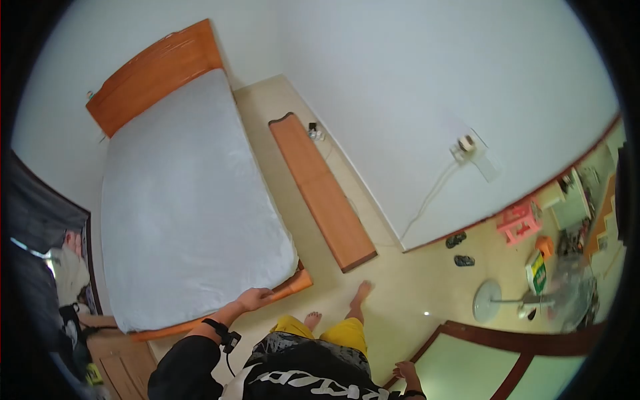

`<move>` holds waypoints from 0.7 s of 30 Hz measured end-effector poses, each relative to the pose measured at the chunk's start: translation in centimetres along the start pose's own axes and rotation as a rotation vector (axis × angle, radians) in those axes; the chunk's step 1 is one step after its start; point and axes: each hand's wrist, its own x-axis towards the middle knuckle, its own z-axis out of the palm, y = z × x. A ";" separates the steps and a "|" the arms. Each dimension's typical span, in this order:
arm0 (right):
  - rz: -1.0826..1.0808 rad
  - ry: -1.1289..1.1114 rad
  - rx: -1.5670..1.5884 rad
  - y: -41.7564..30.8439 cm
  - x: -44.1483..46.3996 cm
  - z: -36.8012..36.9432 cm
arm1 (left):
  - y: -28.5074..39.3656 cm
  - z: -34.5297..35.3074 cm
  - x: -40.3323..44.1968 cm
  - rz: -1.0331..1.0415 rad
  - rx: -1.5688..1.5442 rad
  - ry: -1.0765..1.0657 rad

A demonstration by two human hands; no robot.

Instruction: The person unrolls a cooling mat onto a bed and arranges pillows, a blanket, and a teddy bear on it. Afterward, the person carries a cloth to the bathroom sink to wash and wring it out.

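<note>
My left hand (253, 299) is at the foot of the bed, next to the near edge of the mattress (193, 207) and the orange wooden bed frame (291, 287). Its fingers look stretched out, and nothing shows in them. Whether it presses on the sheet or only hovers there, I cannot tell. A smooth grey-white sheet covers the mattress. Low at my right side hangs my right hand (403, 370), fingers apart and holding nothing, near the brown-framed door (467, 363).
A long wooden board (323, 193) lies on the floor between bed and wall. A cable runs from the wall plug (466, 143). Beyond the doorway are dark slippers (465, 261), a pink stool (520, 221) and a standing fan (488, 301). A wooden cabinet (123, 363) stands at the lower left.
</note>
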 end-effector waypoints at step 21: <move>-0.192 -0.321 -0.630 -38.5 49.0 -6.0 | 3.5 32.5 31.1 -0.661 -0.290 0.041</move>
